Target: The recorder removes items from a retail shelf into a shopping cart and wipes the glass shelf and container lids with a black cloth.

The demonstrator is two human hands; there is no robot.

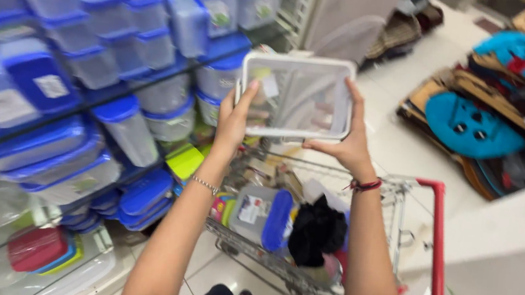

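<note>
Two hands hold one clear rectangular plastic container with a white rim point(296, 96) up in the air, directly above the wire shopping cart with a red handle point(435, 250). The left hand point(234, 122) closes on the container's left edge, thumb over the rim; the right hand point(347, 143) clasps its right edge, fingers wrapped behind. Below the container, inside the cart, lie a clear box with a blue lid point(263, 216) and a bundle of black fabric point(317, 230). Left of the cart, glass shelves point(36, 137) carry stacks of blue-lidded clear storage boxes point(102, 33). Right of the cart, across the pale tiled floor point(399, 149), lie folded mats, one turquoise point(469, 127). Both grips sit only at the rim, so the smooth plastic could slip and drop onto the cart; tilting it might also knock the nearby stacked boxes.
</note>
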